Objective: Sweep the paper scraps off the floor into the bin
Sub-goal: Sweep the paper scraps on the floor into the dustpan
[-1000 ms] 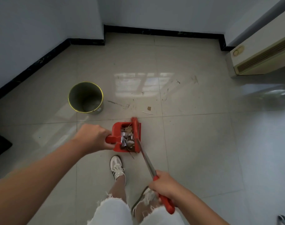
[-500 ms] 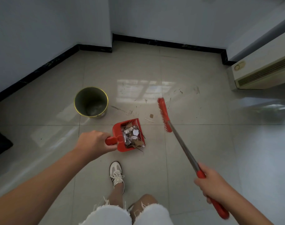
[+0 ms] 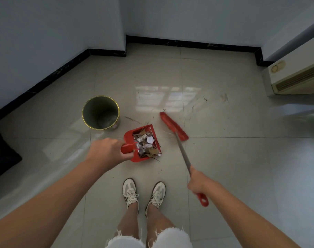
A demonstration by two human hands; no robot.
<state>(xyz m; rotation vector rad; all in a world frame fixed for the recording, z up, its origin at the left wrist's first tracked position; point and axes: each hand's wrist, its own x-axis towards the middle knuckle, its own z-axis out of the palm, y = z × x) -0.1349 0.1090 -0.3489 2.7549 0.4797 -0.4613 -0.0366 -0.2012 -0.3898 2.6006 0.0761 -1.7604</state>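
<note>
Broom [image 3: 174, 126] swung right | fingers [image 3: 125, 154] wrapped (tight) around dustpan [image 3: 143, 143] handle

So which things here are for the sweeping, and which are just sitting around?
For the job:
- red plastic dustpan full of paper scraps, in the left hand
- red long-handled broom, in the right hand
- round metal bin with a yellow rim

Just there:
- cream heater unit by the wall
- dark mat at the left edge

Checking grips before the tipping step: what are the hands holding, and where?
Left hand grips the red plastic dustpan by its short handle; right hand grips the red long-handled broom near the handle's end.
</note>
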